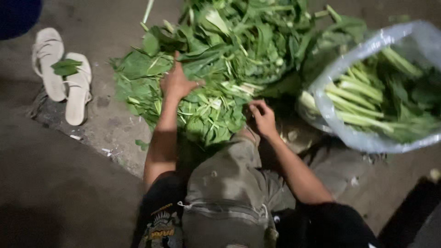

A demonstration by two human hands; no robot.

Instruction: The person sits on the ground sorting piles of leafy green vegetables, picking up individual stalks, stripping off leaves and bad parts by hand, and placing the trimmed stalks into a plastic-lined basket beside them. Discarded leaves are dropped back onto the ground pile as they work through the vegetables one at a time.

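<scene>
Two bare hands at work | right hand (262, 117) at 6 o'clock of the leafy greens heap (216, 69), fingers curled, pinching at stems on its near edge | left hand (178, 82) at 9 o'clock, spread flat on leaves, steadying them | clear plastic bag (363, 138) of stalks at 3 o'clock | pale sandals (64, 78) at 10 o'clock on concrete floor (110, 124)

The person sits on the ground (69, 193) with one knee (229, 174) raised between the arms. Directly in front of the knee lies a big heap of leafy greens (220, 59). The left hand (177, 82) rests on top of this heap, and the right hand (262, 117) is at its near edge. To the right of the heap stands a plastic bag (367, 138) with more stalks (363, 98) inside. Far to the left lies a pair of sandals (62, 73), side by side, and one loose leaf (65, 67) lies on them.
</scene>
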